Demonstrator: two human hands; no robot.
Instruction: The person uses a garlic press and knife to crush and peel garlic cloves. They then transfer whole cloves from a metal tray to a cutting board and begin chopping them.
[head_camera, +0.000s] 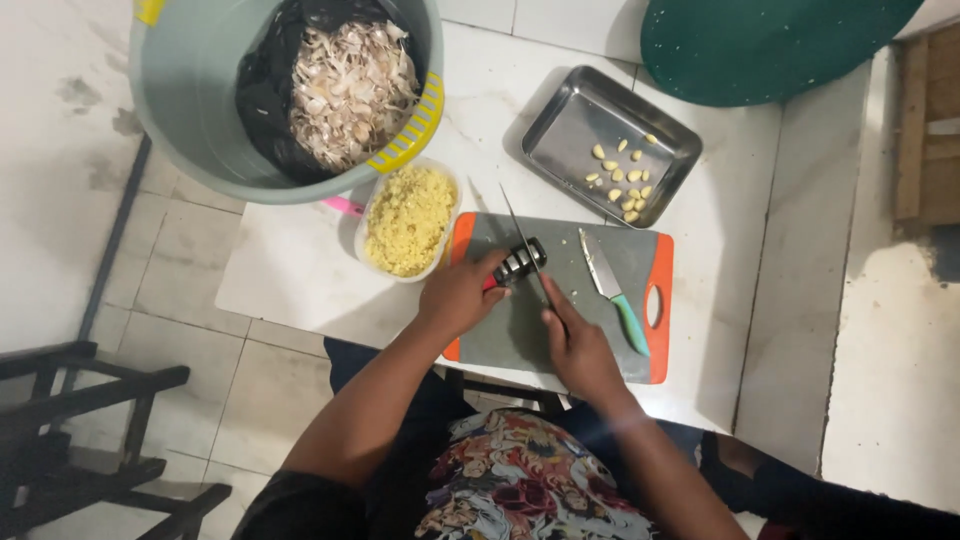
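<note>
My left hand (458, 293) presses a small black knife sharpener (520, 261) down on the grey cutting board with orange ends (590, 345). My right hand (577, 345) grips the handle of a long knife (522, 236) whose blade runs through the sharpener's slot and points away from me. A second knife with a teal handle (612, 292) lies on the board to the right of my right hand.
A steel tray (570, 125) with several peeled garlic cloves sits behind the board. A white bowl of chopped garlic (407, 220) stands at the left. A grey bucket (190, 110) holds garlic skins. A green round object (760, 40) is at the back right. A dark wooden chair (80, 440) is on the floor, left.
</note>
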